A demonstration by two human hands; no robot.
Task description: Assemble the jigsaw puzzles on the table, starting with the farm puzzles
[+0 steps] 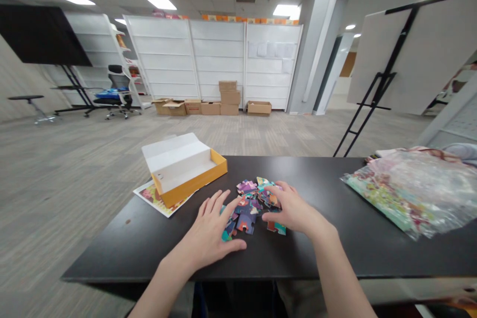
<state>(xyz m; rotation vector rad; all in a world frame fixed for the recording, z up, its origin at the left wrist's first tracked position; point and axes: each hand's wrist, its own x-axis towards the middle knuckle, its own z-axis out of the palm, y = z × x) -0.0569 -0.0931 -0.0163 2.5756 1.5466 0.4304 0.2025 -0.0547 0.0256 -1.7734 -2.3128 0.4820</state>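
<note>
Now your box lies open, puzzle pieces out but heaped, seemingly unjoined, your left hand and right hand flanking them, thumbs and fingers apart.

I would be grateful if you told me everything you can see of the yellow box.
The yellow box looks like cardboard, yellow outside and white inside. It is open, with its white-faced flap swung back on the far side. It sits at an angle near the far edge of the black table, partly over a printed sheet, beyond the left hand, which does not touch it.
</note>
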